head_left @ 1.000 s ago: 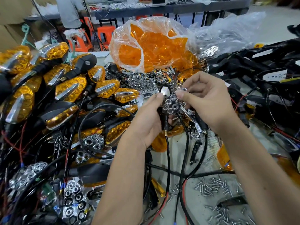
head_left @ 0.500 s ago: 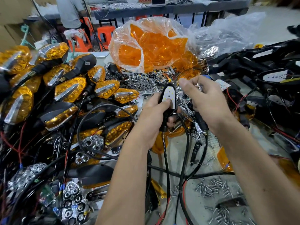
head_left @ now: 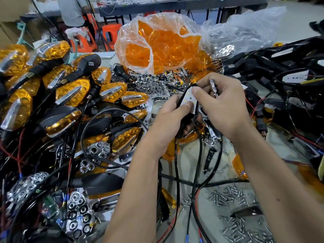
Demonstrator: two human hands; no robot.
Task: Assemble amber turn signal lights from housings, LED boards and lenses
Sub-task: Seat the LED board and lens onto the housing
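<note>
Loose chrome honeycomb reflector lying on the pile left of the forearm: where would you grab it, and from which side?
Pinch the chrome reflector across its two long outer edges, coming from above. It lies roughly face-up on top of wires and finished lights, so the rim looks exposed while the underside is buried. The hexagonal cups offer no flat hold. A black cable loops past its left edge, so lifting straight up probably avoids snagging.

Black housing (head_left: pixel 184 120) mostly hidden under left hand (head_left: pixel 168 120); its shape cannot be made out. LED board (head_left: pixel 190 100) partly covered by both thumbs. Chrome reflector (head_left: pixel 213 87) seen edge-on in right hand (head_left: pixel 222 106), face not readable. Both forearms cut off by bottom edge. Lenses in plastic bag (head_left: pixel 157 42) blurred behind film.
</note>
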